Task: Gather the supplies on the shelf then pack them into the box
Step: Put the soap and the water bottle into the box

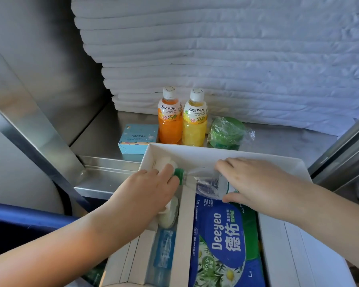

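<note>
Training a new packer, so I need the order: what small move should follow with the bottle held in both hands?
Probably lay the water bottle flat in the white box and let go: the left hand grips its green cap, the right hand its body, and the orange juice bottle and more wait on the shelf.

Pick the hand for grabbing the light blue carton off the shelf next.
Left, likely. The light blue cardboard carton stands just beyond the left hand; the right hand is farther over, gripping the clear green-capped plastic bottle.
</note>
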Motion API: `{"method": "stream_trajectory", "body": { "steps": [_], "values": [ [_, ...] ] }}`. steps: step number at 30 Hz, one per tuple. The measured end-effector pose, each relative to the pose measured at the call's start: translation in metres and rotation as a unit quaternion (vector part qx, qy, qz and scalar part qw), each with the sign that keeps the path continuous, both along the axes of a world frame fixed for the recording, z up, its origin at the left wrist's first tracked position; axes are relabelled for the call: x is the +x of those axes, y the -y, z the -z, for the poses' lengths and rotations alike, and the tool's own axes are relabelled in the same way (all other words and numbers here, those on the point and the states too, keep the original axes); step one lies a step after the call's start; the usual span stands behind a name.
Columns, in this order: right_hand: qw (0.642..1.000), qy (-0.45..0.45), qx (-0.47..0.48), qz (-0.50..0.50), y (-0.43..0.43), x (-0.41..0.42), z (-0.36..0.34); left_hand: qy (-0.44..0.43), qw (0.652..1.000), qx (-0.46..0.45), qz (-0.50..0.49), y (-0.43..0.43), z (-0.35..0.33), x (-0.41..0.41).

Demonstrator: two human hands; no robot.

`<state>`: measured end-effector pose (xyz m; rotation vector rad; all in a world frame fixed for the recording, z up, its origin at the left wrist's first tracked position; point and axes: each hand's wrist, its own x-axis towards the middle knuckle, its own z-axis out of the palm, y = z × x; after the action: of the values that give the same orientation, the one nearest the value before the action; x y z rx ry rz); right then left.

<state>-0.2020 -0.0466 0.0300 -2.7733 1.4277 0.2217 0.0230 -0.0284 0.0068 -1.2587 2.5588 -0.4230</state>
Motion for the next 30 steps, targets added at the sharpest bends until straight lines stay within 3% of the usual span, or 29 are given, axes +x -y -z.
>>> {"method": "stream_trajectory", "body": {
  "steps": [5,9,11,15,30],
  "values": [
    [0.997,-0.012,-0.063,-0.032,0.000,-0.003,0.005,0.040,0.997,0.053,0.042,0.000,-0.009,0.011],
    [0.994,-0.024,-0.096,-0.047,0.000,-0.005,0.007,0.017,0.996,0.082,0.016,0.007,-0.020,0.011],
    [0.994,-0.025,-0.095,-0.047,0.000,-0.004,0.008,0.038,0.994,0.100,0.018,0.010,-0.017,0.008],
    [0.994,-0.037,-0.090,-0.049,-0.001,-0.002,0.007,-0.039,0.996,0.081,-0.014,0.013,-0.015,0.012],
    [0.994,-0.080,-0.072,-0.032,0.000,0.005,0.009,-0.055,0.995,0.087,-0.015,0.019,-0.009,0.017]
  ]
}}
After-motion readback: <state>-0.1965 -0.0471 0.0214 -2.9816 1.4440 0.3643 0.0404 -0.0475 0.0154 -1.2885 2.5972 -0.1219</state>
